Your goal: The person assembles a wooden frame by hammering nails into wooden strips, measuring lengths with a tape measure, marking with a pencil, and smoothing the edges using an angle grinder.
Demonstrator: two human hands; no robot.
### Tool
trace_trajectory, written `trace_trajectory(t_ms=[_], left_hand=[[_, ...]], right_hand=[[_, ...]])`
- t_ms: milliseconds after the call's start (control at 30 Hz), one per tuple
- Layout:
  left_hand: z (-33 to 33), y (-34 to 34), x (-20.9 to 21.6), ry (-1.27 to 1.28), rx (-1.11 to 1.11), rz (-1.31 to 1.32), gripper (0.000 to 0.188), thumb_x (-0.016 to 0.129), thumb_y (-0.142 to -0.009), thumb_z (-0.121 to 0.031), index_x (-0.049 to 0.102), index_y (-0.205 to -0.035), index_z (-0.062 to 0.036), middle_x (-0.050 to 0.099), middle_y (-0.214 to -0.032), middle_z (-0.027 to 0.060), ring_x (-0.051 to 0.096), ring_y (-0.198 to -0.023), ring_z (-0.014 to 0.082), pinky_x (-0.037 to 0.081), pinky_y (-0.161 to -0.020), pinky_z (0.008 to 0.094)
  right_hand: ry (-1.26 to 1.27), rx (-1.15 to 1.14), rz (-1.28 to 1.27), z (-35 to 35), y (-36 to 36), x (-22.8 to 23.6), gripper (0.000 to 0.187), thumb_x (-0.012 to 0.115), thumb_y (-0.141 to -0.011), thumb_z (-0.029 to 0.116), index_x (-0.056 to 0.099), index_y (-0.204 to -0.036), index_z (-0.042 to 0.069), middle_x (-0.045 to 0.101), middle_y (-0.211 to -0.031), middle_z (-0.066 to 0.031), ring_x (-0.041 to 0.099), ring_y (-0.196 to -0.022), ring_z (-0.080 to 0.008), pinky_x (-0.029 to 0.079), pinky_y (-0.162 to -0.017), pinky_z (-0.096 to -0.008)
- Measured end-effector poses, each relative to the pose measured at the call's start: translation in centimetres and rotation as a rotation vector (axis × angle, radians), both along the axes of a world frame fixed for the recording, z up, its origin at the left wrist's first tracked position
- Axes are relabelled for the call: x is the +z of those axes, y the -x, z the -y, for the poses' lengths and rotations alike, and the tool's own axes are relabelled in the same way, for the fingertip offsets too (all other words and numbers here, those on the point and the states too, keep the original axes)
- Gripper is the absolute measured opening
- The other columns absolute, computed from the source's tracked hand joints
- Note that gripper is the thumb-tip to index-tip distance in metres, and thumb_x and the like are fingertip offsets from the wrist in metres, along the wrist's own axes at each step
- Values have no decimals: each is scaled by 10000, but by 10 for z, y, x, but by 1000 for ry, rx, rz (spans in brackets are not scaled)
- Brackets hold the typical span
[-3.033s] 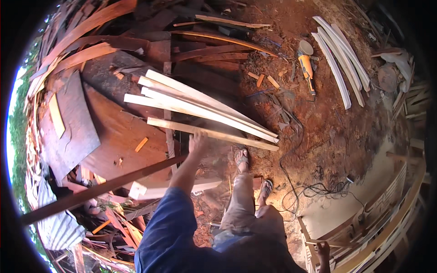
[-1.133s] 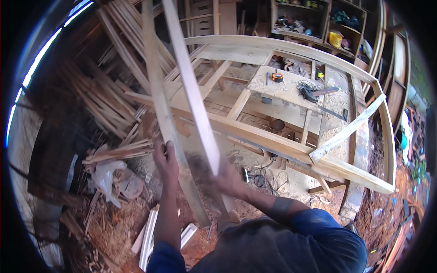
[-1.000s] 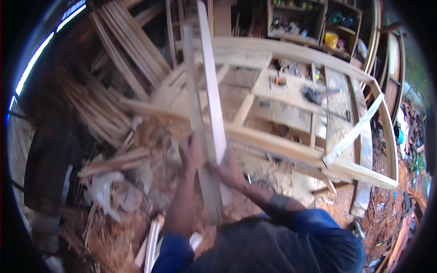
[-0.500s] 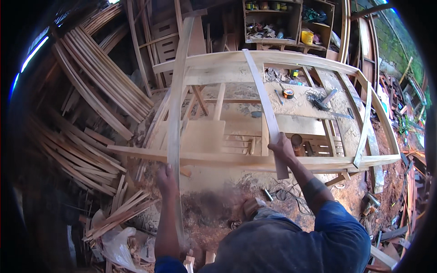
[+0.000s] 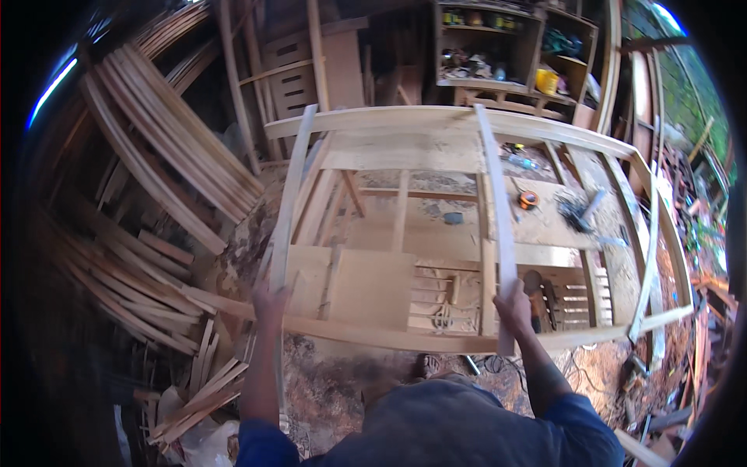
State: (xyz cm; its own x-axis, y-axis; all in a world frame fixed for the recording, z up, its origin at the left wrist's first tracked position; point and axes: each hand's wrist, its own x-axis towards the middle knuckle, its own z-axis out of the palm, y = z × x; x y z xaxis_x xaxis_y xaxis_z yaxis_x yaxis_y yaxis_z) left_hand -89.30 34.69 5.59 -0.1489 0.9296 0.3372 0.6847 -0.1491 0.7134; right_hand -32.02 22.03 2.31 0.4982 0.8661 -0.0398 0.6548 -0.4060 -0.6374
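Over the wooden frame (image 5: 389,338), the right hand (image 5: 513,307) clasps a pale slat (image 5: 498,202); the blurred left hand (image 5: 269,303) seemingly clasps a second slat (image 5: 292,198).

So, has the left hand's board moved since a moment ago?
Yes, down the picture: the board in the left hand now ends barely past the frame's far rail, not well beyond.
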Motion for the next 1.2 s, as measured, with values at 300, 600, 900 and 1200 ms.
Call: trace_trajectory(t_ms=[300,600,900,1200], left_hand=[[-195,97,-20,314,221,-429,637,668,-880,-435,563,-1372,-45,669,-1192,267,643,-1103,426,501,-950,469],[-239,84,-41,468,132,-379,685,524,-967,-542,473,-1445,-54,607,-1281,286,576,-1196,458,455,-1006,522],[-241,5,-37,242,494,-736,683,613,-940,-473,432,-1494,-116,485,-1415,261,445,-1330,453,372,-1087,562],[-40,-314,-16,59,-360,-413,482,663,-871,-100,552,-1335,-30,455,-1393,218,447,-1310,397,358,-1114,476]], right_hand=[[-76,-32,-79,-17,14,-14,499,723,-842,324,478,-1139,7,665,-884,-325,661,-858,-508,534,-738,-533],[-5,-87,87,-12,2,-5,550,687,-850,329,427,-1183,-23,658,-946,-338,647,-900,-507,518,-792,-543],[53,169,-178,-8,-77,13,653,467,-997,603,611,-1130,-19,665,-1084,-279,650,-1059,-412,497,-900,-485],[66,-56,419,-137,-374,-74,269,579,-901,271,702,-873,34,664,-1012,-214,655,-923,-394,525,-782,-490]])
